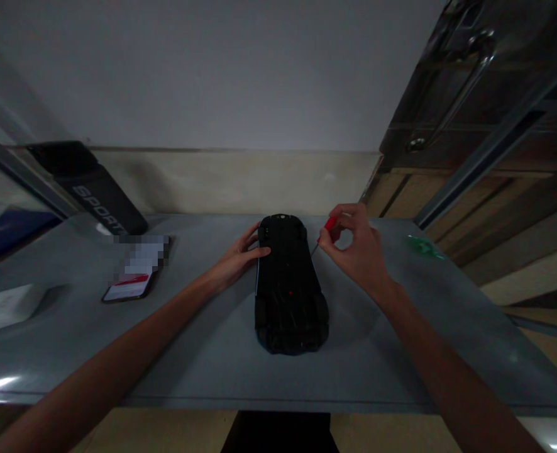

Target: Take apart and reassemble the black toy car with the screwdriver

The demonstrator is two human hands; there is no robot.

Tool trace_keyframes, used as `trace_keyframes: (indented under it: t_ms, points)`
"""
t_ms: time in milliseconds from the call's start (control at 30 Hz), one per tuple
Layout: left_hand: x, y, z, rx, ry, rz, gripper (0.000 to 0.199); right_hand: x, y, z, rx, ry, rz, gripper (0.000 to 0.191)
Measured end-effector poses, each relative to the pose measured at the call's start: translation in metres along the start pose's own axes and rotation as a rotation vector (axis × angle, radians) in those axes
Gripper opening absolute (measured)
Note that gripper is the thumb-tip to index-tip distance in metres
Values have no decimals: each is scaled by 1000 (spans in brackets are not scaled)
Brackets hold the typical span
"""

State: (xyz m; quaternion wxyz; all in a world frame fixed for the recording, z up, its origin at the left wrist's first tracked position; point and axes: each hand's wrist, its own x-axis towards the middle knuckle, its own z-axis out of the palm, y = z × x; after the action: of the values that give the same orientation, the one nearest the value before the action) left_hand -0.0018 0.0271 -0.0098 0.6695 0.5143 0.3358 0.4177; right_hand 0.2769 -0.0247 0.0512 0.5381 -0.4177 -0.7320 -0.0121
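Observation:
A black toy car (288, 267) lies on the grey table with its underside facing up and its wheels showing along the edges. My left hand (241, 257) grips its left side, the thumb resting on the underside and the other fingers along the edge. Between the thumb and fingers of my right hand (354, 242) is a small screwdriver (328, 225) with a red handle. Its thin shaft slants down toward the car's right edge; whether the tip touches the car I cannot tell.
At left on the table (203, 352) are a phone (134, 270), a black bottle marked SPORT (102, 192) and a white box (9, 307). A small green plastic piece (424, 246) lies at the right. Behind stands a wall (241, 179), with a metal-handled door (467, 88) at right.

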Motion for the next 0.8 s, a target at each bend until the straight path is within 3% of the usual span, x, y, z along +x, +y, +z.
trace_keyframes:
  t_ms: [800]
  points:
    - [-4, 7, 6, 23, 29, -21, 93, -2, -2, 4, 21, 7, 11, 21]
